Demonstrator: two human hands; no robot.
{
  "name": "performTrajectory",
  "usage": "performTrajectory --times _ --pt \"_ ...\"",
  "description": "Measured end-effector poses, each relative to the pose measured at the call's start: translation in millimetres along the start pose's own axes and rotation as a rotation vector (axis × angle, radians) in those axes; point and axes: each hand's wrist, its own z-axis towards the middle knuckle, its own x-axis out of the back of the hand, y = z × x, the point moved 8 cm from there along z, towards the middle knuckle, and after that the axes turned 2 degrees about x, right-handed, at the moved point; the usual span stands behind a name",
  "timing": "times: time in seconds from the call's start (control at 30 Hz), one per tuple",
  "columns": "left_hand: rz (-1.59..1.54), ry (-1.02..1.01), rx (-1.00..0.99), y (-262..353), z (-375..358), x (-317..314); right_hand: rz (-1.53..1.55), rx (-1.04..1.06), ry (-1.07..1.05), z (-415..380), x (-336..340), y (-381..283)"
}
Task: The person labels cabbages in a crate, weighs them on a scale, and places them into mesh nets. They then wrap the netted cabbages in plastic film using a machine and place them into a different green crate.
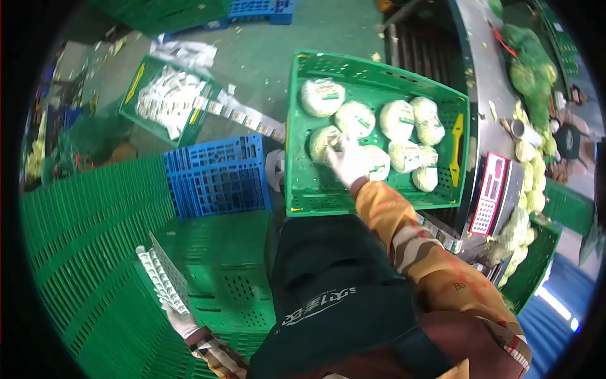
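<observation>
In the head view, my right hand (347,161), white-gloved, reaches into a green crate (375,203) with its fingers bent against a pale round cabbage (320,144). The hand hides part of that cabbage, and how firmly the fingers grip is hard to see. Several other film-wrapped cabbages (397,120) lie around it in the crate, some with printed labels. Low on the left, my left hand (183,321), also gloved, is closed around the lower end of a long white label strip (165,278) with repeated printed marks.
Left of the crate, another green crate (129,114) holds tangled label strips (170,95). Blue crates (218,177) and stacked green crates (95,221) stand at my left. On the right are a scale with a red keypad (489,192), a metal counter (483,82) and bagged cabbages (527,76).
</observation>
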Motion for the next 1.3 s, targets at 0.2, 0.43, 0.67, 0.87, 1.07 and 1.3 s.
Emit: performTrajectory --times 0.2,0.43,0.67,0.87,1.07,1.3 --pt "0.104 -0.430 -0.184 115.5 -63.0 -251.0 0.446 0.301 -0.302 -63.0 73.2 -130.8" --pt "0.129 -0.624 -0.163 121.3 -143.4 -360.5 0.669 0.506 -0.283 -75.2 180.1 -162.6" --pt "0.139 -0.792 -0.371 118.9 -208.0 -442.9 0.911 0.255 -0.257 -89.8 253.1 -75.0" --pt "0.056 -1.122 -0.180 101.2 -314.3 -551.3 0.848 -0.078 0.181 -123.4 364.5 34.9" --pt "0.442 -1.232 -0.266 17.9 -362.0 -582.5 1.060 -0.390 0.919 -212.9 452.6 257.4" --pt "0.554 -1.181 -0.152 -26.7 -376.1 -560.5 1.256 -0.705 1.271 -288.9 447.9 388.3"
